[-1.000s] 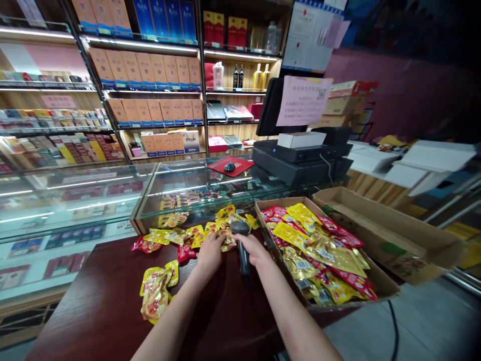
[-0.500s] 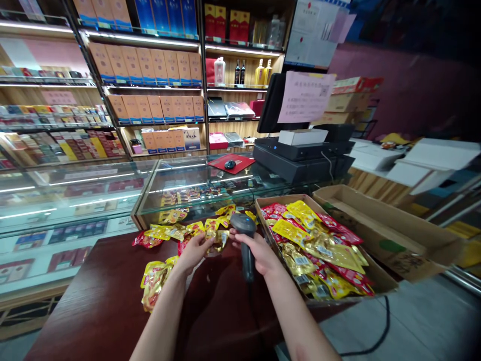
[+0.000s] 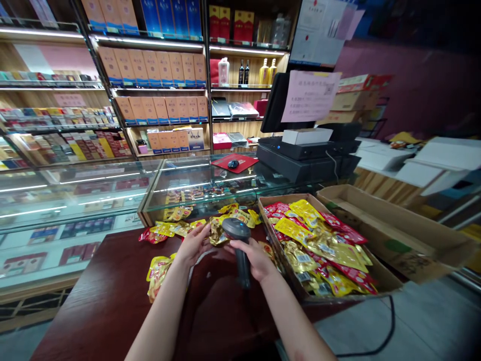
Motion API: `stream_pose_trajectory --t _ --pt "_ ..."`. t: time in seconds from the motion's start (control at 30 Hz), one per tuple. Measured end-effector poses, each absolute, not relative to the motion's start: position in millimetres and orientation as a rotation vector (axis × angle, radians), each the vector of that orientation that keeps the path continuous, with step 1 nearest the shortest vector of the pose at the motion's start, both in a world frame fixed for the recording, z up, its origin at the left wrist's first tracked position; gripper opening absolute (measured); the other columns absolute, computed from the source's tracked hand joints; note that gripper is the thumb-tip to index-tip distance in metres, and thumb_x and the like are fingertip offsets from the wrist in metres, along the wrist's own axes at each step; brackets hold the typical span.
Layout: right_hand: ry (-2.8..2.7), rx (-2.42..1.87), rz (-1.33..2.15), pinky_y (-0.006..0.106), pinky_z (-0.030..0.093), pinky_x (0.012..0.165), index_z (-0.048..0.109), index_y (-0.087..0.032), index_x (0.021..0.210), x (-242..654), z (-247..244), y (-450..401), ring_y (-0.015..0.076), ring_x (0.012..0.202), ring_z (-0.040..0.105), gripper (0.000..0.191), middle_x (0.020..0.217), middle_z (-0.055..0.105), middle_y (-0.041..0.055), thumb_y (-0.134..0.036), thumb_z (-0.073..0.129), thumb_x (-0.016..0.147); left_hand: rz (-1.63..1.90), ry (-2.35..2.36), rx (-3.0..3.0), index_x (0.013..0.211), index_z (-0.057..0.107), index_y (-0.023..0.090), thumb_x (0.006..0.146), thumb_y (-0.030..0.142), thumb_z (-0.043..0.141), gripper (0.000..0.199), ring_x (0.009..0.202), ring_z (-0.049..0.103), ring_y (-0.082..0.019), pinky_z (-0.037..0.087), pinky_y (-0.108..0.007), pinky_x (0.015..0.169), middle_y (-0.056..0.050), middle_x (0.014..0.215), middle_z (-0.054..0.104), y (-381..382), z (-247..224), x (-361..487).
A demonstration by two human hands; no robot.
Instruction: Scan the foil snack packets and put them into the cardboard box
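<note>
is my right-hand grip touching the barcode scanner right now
Touching. The head view shows the right-hand grip wrapped around the black barcode scanner, the thumb lying across it just below its head.

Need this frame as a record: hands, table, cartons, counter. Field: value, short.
left_hand: left hand, fingers on a gold packet
right_hand: right hand, gripping a dark handheld scanner, its head beside the gold packet
table: dark red-brown table; loose packets left of the left forearm, more along the glass counter
carton_1: cardboard carton right of the right hand, filled with red, yellow and gold packets
carton_2: second open carton beside it
counter_top: mouse on a red mat
</note>
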State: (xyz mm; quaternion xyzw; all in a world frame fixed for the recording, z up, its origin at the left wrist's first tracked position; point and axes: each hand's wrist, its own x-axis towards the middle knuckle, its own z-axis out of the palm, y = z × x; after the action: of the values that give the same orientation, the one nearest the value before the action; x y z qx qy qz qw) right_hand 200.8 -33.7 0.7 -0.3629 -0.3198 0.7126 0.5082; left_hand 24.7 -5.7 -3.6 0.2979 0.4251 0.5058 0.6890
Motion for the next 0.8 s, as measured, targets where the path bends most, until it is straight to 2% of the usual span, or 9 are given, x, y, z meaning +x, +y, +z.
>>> stream_pose_trajectory --t 0.1,0.2,0.33,0.47,0.6,0.7,0.8 --pt "-0.833 -0.904 1.69 0.034 0.048 0.088 0.069 -0.014 0.088 199.4 -3.9 -39.6 0.0193 0.082 0.066 0.027 0.081 0.071 0.0045 -0.025 0.075 0.063 1.127 0.966 0.634 0.096 0.061 0.016 0.058 0.03 0.083 0.046 0.073 0.066 -0.014 0.054 -0.026 0.068 -0.007 0.089 0.069 1.0 -7.5 23.9" --pt "-0.945 -1.001 1.631 0.032 0.048 0.085 0.068 -0.014 0.091 200.1 -2.6 -49.3 0.0186 0.082 0.065 0.03 0.081 0.07 0.0034 -0.029 0.074 0.065 1.052 1.01 0.623 0.09 0.061 0.016 0.058 0.032 0.083 0.042 0.071 0.066 -0.014 0.054 -0.027 0.067 -0.006 0.085 0.07 11.1 -11.0 18.2" --pt "-1.013 -1.205 1.43 0.032 0.049 0.08 0.066 -0.015 0.092 196.4 2.1 -62.3 0.0202 0.085 0.063 0.034 0.085 0.069 0.0043 -0.033 0.074 0.064 0.999 1.106 0.699 0.09 0.064 0.017 0.053 0.034 0.084 0.045 0.07 0.066 -0.014 0.054 -0.026 0.066 -0.006 0.087 0.07 27.3 -10.6 8.6" --pt "-0.995 -1.169 1.49 0.031 0.053 0.061 0.059 -0.015 0.092 183.5 3.5 -73.3 0.0207 0.076 0.066 0.041 0.086 0.066 0.0062 -0.042 0.072 0.065 0.997 1.17 0.82 0.087 0.065 0.016 0.05 0.037 0.085 0.047 0.076 0.066 -0.017 0.053 -0.026 0.065 -0.007 0.09 0.069 39.9 -7.0 6.1" --pt "-1.045 -1.177 1.578 0.022 0.044 0.042 0.055 -0.015 0.083 170.1 3.2 -83.9 0.014 0.052 0.059 0.04 0.064 0.06 0.0004 -0.049 0.07 0.066 0.98 1.198 0.91 0.087 0.066 0.016 0.051 0.04 0.084 0.047 0.069 0.064 -0.015 0.049 -0.021 0.055 -0.006 0.086 0.069 46.6 -5.9 7.9" --pt "-1.124 -1.217 1.574 0.02 0.037 0.037 0.054 -0.016 0.077 164.0 3.3 -89.7 0.0097 0.04 0.048 0.039 0.047 0.052 -0.0043 -0.052 0.066 0.069 0.983 1.179 0.953 0.088 0.066 0.015 0.051 0.042 0.083 0.048 0.065 0.061 -0.013 0.048 -0.021 0.053 -0.007 0.086 0.068 48.8 -7.1 8.0" --pt "-1.183 -1.224 1.543 0.019 0.035 0.037 0.051 -0.017 0.07 161.1 4.0 -93.1 0.0074 0.036 0.041 0.038 0.042 0.047 -0.0062 -0.052 0.063 0.071 0.998 1.21 0.966 0.089 0.066 0.015 0.051 0.041 0.083 0.049 0.066 0.062 -0.013 0.047 -0.021 0.054 -0.007 0.087 0.069 49.5 -8.6 7.3"
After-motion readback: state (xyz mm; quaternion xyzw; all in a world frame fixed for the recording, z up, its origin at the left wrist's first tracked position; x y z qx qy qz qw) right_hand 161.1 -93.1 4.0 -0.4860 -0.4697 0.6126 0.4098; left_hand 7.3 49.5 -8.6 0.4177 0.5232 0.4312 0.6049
